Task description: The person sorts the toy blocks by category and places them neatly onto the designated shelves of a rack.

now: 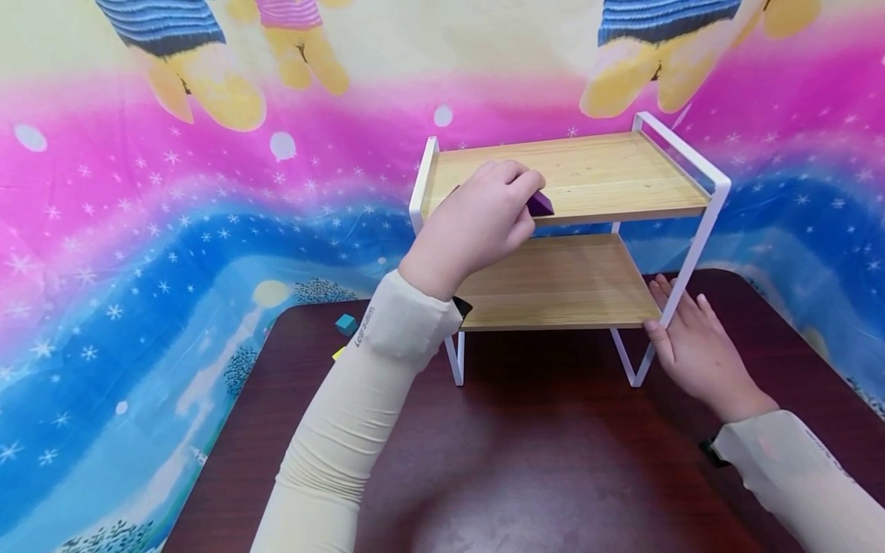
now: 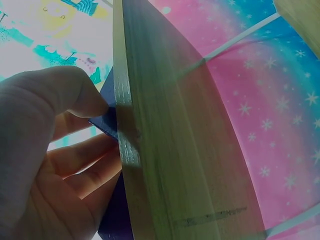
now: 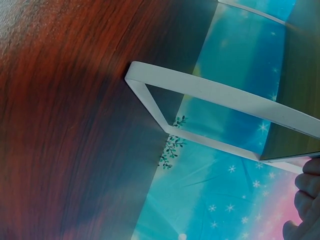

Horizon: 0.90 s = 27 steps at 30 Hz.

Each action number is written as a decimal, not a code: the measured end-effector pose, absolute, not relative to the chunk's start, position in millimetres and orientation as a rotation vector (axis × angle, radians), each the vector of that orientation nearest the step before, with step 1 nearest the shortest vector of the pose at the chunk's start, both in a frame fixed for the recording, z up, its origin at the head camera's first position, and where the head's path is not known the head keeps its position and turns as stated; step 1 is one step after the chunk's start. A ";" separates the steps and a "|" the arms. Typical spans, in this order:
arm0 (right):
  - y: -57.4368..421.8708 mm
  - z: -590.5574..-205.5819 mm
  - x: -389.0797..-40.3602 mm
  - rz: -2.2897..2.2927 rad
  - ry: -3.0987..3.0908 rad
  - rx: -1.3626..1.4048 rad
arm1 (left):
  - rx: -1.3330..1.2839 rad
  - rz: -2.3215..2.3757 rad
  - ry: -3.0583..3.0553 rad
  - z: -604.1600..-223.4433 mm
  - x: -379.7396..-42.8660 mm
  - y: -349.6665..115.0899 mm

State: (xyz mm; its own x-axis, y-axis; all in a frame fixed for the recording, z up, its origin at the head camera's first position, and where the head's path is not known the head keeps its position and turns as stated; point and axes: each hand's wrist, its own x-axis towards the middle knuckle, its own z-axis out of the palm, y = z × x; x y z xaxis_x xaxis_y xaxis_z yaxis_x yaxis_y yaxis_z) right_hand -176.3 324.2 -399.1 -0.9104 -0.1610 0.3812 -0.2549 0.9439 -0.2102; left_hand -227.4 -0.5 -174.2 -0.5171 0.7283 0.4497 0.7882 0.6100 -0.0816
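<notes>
A two-tier wooden shelf (image 1: 608,165) with a white metal frame stands on the table. Over the front edge of its top board, my left hand (image 1: 477,219) pinches a purple block (image 1: 541,203) with slanted sides; in the left wrist view the block (image 2: 107,122) shows between thumb and fingers, against the board's edge. Lower in that view is another purple piece (image 2: 117,210), partly covered by the hand. My right hand (image 1: 701,349) lies against the right front leg beside the lower board (image 1: 553,284), fingers extended and thumb near the board's corner.
On the table (image 1: 532,461), left of the shelf, lie a teal block (image 1: 346,324) and a yellow piece (image 1: 338,353) partly hidden by the left sleeve. A printed cloth (image 1: 173,230) hangs behind and around the table. White side rails (image 1: 684,150) rise above the top board.
</notes>
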 end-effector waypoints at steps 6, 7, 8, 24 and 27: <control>324.8 -399.7 -175.8 0.364 -2.738 0.304 | -1.234 -0.216 -2.336 -175.9 -229.2 -1.8; 324.7 -399.7 -175.7 0.364 -2.739 0.304 | -1.239 -0.221 -2.328 -176.0 -229.5 -2.0; 324.7 -399.6 -175.7 0.363 -2.740 0.303 | -1.242 -0.226 -2.323 -176.0 -229.4 -2.3; 324.2 -398.6 -175.2 0.370 -2.742 0.299 | -1.255 -0.280 -2.229 -176.9 -222.4 -11.7; 324.3 -399.0 -175.4 0.370 -2.732 0.306 | -1.267 -0.312 -2.178 -179.0 -221.2 -14.2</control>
State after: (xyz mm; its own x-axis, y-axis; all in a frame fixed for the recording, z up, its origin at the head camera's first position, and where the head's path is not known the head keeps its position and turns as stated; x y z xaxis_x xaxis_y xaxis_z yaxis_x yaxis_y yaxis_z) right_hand -175.4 324.3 -399.0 -0.9097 -0.1623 0.3822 -0.2581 0.9421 -0.2142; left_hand -221.2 -14.2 -179.0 -0.3699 0.7110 0.5980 0.8502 0.5186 -0.0908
